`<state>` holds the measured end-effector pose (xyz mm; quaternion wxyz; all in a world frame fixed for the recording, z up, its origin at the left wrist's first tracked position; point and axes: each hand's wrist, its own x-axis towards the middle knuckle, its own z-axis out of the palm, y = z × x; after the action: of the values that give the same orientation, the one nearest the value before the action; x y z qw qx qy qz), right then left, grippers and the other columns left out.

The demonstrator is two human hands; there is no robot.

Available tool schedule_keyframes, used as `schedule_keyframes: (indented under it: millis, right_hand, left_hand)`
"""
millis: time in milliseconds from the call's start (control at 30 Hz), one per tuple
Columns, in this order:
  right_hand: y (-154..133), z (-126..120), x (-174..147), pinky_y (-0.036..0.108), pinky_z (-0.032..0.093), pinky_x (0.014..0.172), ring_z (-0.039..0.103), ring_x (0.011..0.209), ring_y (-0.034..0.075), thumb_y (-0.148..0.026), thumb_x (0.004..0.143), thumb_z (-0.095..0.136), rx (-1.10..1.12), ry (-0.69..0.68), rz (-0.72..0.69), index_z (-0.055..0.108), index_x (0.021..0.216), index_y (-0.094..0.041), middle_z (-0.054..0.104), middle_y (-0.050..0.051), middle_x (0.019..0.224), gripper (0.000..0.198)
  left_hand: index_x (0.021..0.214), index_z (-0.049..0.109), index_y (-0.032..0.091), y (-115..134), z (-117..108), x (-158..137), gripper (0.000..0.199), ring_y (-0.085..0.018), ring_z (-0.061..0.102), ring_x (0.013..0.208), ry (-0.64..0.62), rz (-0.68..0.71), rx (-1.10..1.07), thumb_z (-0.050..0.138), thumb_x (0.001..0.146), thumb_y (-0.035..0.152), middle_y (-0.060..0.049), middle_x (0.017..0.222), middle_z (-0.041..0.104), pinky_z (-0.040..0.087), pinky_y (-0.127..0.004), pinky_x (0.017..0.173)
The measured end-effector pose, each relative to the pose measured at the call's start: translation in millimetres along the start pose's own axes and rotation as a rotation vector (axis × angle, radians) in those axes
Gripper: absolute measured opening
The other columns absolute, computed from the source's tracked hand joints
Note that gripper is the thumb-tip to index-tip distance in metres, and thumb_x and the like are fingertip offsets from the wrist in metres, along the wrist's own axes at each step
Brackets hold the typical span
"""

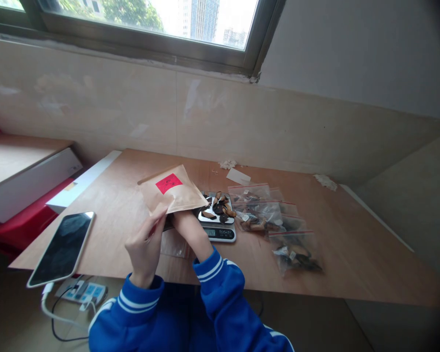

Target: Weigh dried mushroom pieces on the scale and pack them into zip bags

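My left hand (pixel 145 243) pinches the near edge of a brown paper bag (pixel 176 193) with a red label. The bag is tilted on its side above the table. My right hand (pixel 188 226) reaches in under the bag's near side, and its fingers are hidden there. Just right of the bag stands a small white digital scale (pixel 223 233). On its metal plate lie several dark and tan dried slices (pixel 219 208). A clear plastic bag (pixel 174 246) lies flat on the table below my hands.
Several zip bags (pixel 258 215) of dried pieces overlap right of the scale, with another zip bag (pixel 297 252) nearer the front edge. A phone (pixel 64 247) lies at the left edge, cabled at its end. Behind are a white card (pixel 238 176) and pale scraps (pixel 228 164).
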<state>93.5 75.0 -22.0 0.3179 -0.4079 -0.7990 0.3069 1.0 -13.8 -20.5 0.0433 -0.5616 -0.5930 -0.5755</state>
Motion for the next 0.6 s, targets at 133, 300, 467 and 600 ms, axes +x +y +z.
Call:
schedule_keyframes:
  millis: [133,300,467,600]
  right_hand:
    - [-12,-25,-28,0.038,0.033,0.115,0.039,0.139,0.022,-0.013,0.091,0.048,-0.008,0.083,0.021,0.044,0.142,-0.020,0.047,0.008,0.147,0.051]
    - [-22,-37,-44,0.037,0.047,0.100,0.062,0.115,0.027,-0.013,0.092,0.052,-0.062,0.099,0.121,0.065,0.117,-0.017,0.068,0.014,0.118,0.029]
    - [-25,-46,-65,0.035,0.052,0.092,0.067,0.104,0.022,-0.019,0.094,0.052,-0.012,0.230,-0.040,0.062,0.119,-0.020,0.070,0.008,0.113,0.027]
    - [-25,-59,-87,0.032,0.052,0.094,0.065,0.108,0.018,-0.027,0.094,0.055,0.131,0.406,-0.117,0.058,0.123,-0.024,0.068,0.005,0.119,0.029]
  left_hand:
    - [0.102,0.074,0.026,4,0,5,0.019,-0.018,0.073,0.082,-0.024,0.008,-0.031,0.064,0.086,0.032,0.000,0.099,0.076,0.056,-0.025,0.077]
    - [0.102,0.074,0.027,8,3,7,0.019,-0.018,0.073,0.085,-0.059,0.027,-0.060,0.064,0.086,0.031,0.000,0.101,0.076,0.056,-0.025,0.080]
    - [0.102,0.074,0.025,8,5,12,0.019,-0.016,0.073,0.080,-0.030,0.026,-0.061,0.063,0.087,0.031,0.000,0.097,0.076,0.056,-0.023,0.074]
    - [0.101,0.074,0.024,8,4,19,0.020,-0.016,0.073,0.078,-0.032,0.012,-0.032,0.063,0.087,0.032,-0.001,0.096,0.076,0.055,-0.023,0.071]
